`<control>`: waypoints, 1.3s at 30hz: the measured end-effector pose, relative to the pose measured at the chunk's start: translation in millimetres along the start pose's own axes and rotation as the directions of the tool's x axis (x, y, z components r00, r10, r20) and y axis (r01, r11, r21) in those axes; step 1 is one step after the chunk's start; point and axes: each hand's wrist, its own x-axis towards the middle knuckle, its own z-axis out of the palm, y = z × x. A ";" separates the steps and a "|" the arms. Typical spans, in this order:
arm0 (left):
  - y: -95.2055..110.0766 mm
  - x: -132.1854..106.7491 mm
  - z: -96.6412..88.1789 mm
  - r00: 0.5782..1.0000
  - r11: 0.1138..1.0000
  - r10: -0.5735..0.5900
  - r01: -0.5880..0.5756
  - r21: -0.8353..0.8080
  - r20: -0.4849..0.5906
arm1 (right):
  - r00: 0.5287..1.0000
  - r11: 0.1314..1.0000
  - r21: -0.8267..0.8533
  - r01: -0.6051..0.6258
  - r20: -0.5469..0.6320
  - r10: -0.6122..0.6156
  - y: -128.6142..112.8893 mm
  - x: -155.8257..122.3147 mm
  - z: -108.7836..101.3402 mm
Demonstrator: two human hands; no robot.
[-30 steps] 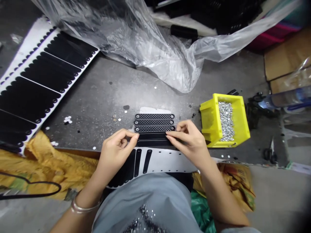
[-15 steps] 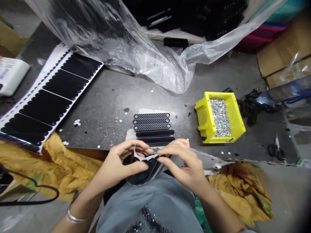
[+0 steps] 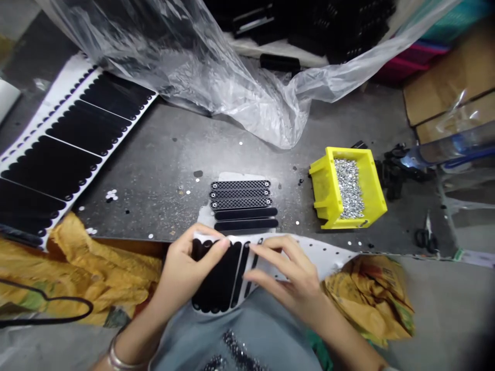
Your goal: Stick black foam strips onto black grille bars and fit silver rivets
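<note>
My left hand (image 3: 197, 260) pinches the upper left edge of a white backing sheet of black stickers (image 3: 216, 278), thumb on top. The sheet lies tilted over my lap against the bench edge, its long black strips pointing toward me. Over the sheet's right part is my right hand (image 3: 284, 268), thumb and index finger apart, the fingertips close to a narrow strip. Whether they touch it is hard to tell. Just beyond my hands, several black lattice bars (image 3: 240, 194) with a metal ring at each end lie stacked beside smooth black bars (image 3: 246, 224).
A yellow bin (image 3: 373, 193) of small metal parts (image 3: 349, 188) stands at right, with scissors (image 3: 426, 237) nearer the edge. More sticker sheets (image 3: 77, 134) lie at left. Clear plastic film (image 3: 263, 108) drapes over the back. Yellow sacks (image 3: 371, 299) sit below the bench.
The sticker sheet, curled up between both hands before, now lies flatter with its strips facing up. My right thumb and index finger have spread apart. The view has shifted slightly.
</note>
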 end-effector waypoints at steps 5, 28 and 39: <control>8.6 -5.9 20.2 1.000 0.995 0.010 -0.012 -0.102 -0.027 | 0.971 0.960 0.213 -0.180 -0.119 0.208 3.8 11.7 24.6; -18.8 42.1 -16.4 0.993 0.975 0.088 -0.070 0.209 -0.079 | 0.986 0.960 -0.236 0.149 0.109 -0.127 42.2 85.3 35.2; -19.7 56.2 -15.7 0.999 0.996 0.027 -0.025 0.081 -0.025 | 0.985 0.975 -0.213 0.066 0.172 -0.029 42.9 93.9 41.0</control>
